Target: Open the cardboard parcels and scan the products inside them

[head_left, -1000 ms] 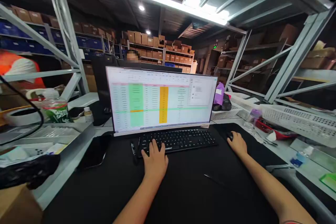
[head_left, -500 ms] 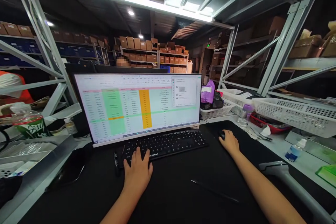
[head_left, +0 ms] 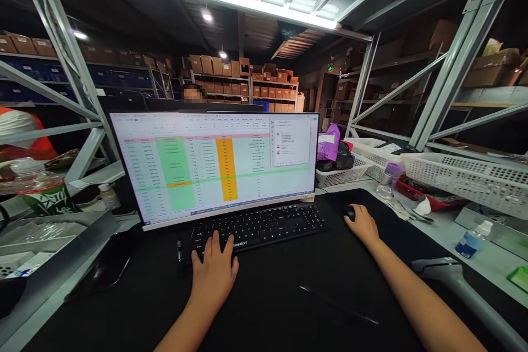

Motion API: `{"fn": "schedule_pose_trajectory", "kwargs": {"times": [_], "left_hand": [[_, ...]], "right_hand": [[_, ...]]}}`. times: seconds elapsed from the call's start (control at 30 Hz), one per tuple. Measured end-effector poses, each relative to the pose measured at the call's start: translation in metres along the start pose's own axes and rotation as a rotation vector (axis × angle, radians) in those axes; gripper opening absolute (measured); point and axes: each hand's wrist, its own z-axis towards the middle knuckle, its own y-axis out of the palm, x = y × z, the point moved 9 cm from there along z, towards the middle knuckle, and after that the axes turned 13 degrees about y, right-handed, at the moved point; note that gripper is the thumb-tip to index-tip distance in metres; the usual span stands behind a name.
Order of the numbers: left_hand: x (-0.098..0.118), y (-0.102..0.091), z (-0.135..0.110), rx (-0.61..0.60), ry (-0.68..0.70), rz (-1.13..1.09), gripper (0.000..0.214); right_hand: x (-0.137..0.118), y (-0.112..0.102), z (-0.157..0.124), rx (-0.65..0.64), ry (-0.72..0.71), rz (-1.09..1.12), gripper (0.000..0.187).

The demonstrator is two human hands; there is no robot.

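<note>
My left hand rests with fingers spread on the lower left of a black keyboard, fingertips on its keys. My right hand is curled over a black computer mouse, whose front edge shows past the fingers while the rest is covered. Behind the keyboard stands a monitor with a spreadsheet in green and orange columns and a small chat-like window at its upper right. Left of the keyboard lies a dark pen-like object. A thin dark stick lies on the black desk mat between my forearms.
A handheld scanner lies right of my right forearm, near a spray bottle. White baskets and a purple package stand at the right. A plastic bottle and metal tray are left. A person is behind the monitor.
The view has shifted slightly. Both hands keep their places, the left on the keyboard and the right on the mouse; the spreadsheet looks the same.
</note>
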Motion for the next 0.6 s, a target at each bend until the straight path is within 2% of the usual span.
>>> {"fn": "schedule_pose_trajectory", "kwargs": {"times": [0.6], "left_hand": [[-0.0017, 0.0051, 0.001, -0.044, 0.002, -0.006, 0.052]], "right_hand": [[0.0079, 0.0037, 0.0042, 0.029, 0.003, 0.059, 0.045]]}}
